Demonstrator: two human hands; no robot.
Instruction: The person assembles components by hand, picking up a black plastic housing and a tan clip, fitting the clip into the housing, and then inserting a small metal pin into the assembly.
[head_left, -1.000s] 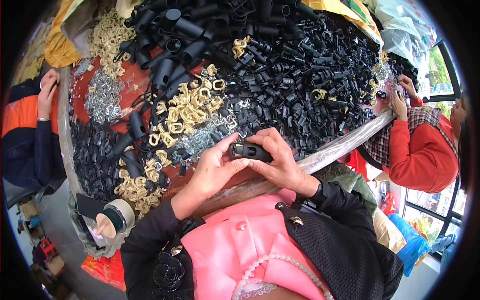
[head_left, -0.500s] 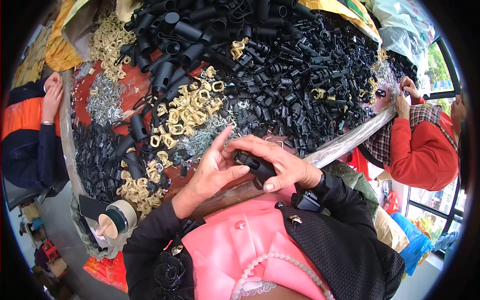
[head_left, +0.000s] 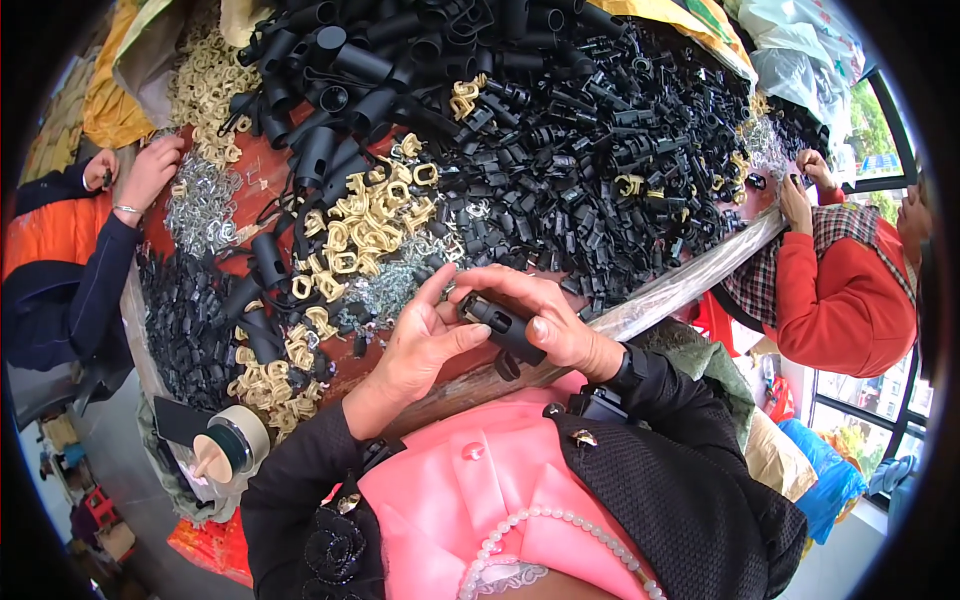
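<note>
Table (head_left: 262,165), red, heaped with loose black parts (head_left: 590,200). Black slotted tube (head_left: 500,326), one: pinched between left hand (head_left: 415,342) and right hand (head_left: 562,325); uneven thumb pressure could drop it.

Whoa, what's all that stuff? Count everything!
Cylinder: one, black, between the hands
Tubes: many, black, table's far side
Rings: many, gold, heaps left of centre
Metal bits: many, silver, beside the rings
Small parts: uncountable, black, spread across the table
Table: one, red, under the heaps
Spool: one, green and cream, near-left corner
Bags: several, yellow, whitish and blue, around the table
Co-workers: at least two, orange-navy and red clothes, either side
Left hand: one, black-sleeved, at the cylinder
Right hand: one, black-sleeved, on the cylinder
</note>
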